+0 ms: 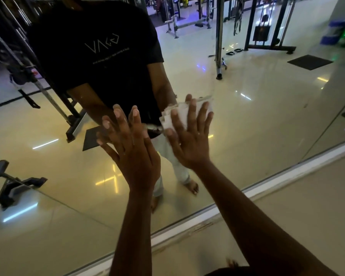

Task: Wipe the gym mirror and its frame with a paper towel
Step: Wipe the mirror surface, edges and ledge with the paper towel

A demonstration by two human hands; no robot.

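pressing flat against the mirror, the right hand has its fingers spread straight over a folded paper towel, pinning it to the glass rather than curling round it. the left hand lies open on the glass just beside it, fingers splayed, grasping nothing, seemingly as a brace.

the towel looks light, soft and thin, likely to bunch or tear if dragged by one corner, so a broad palm over its middle seems the right place to bear on it. the glass is hard, smooth and probably slippery under a dry sheet; being a large pane it may be fragile, so even, moderate pressure looks wiser than leaning in hard.

the pale frame runs along the mirror's lower edge, below both hands, with neither touching it. its surface looks scuffed in places, which might snag the paper.
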